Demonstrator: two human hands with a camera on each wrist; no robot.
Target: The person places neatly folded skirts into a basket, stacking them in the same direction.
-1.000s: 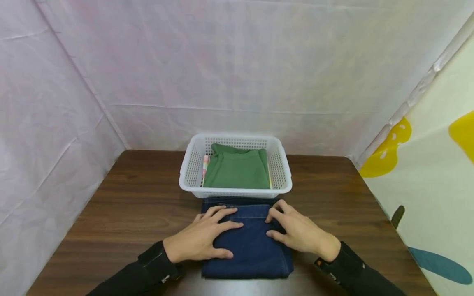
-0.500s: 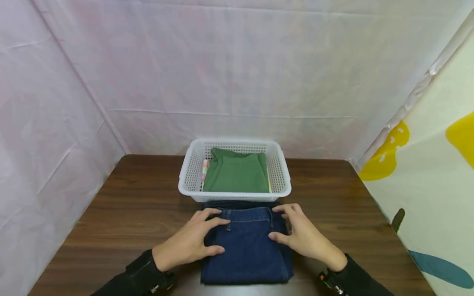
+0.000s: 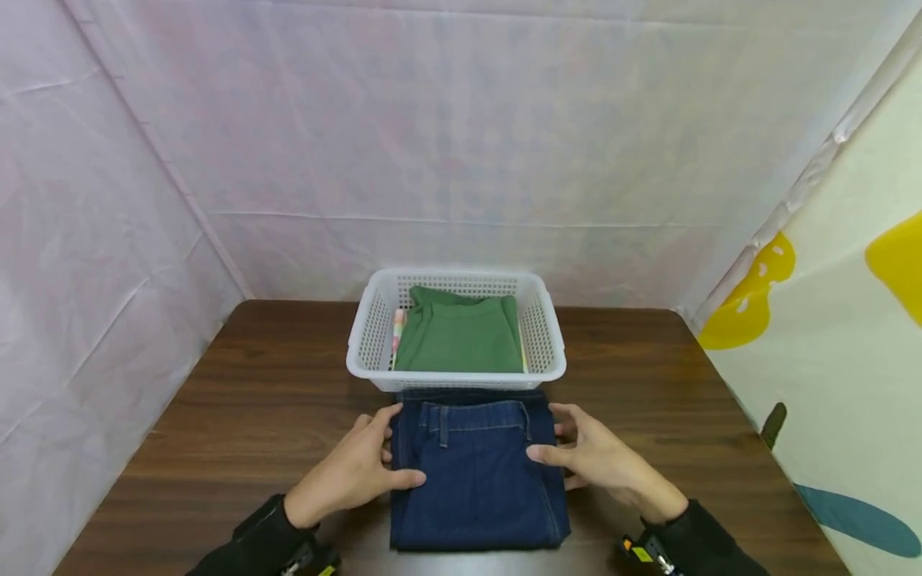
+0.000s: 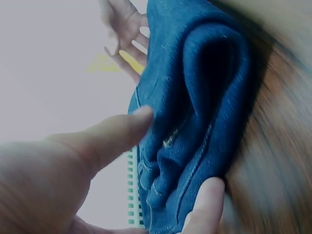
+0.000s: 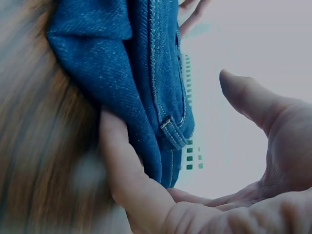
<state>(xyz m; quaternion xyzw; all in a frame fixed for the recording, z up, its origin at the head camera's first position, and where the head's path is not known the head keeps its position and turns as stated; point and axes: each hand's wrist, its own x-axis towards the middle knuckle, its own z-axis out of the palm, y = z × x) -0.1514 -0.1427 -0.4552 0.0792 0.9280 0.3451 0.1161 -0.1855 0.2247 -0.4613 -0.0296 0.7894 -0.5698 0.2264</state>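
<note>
Folded dark blue jeans [image 3: 481, 488] lie on the table in front of the white basket, waistband toward it. At their left edge is my left hand [image 3: 353, 468], its thumb over the top and its other fingers along the side. In the left wrist view the jeans [image 4: 195, 97] show a thick stack of folds, with one fingertip low beside the table. My right hand [image 3: 605, 458] is at the right edge. The right wrist view has a finger against the lower fold of the jeans [image 5: 97, 63], while the thumb [image 5: 243, 95] stands apart from the cloth.
Just behind the jeans stands a white perforated basket [image 3: 555, 364]. It holds folded green clothing [image 3: 468, 340] and a multicoloured item [image 3: 398, 328] at its left. A brown wooden table [image 3: 266, 384] runs back to pale fabric walls [image 3: 461, 144].
Both hands have moved outward from the top of the jeans to their left and right edges. The waistband and belt loops, partly covered before, now show. The basket stays in place.
</note>
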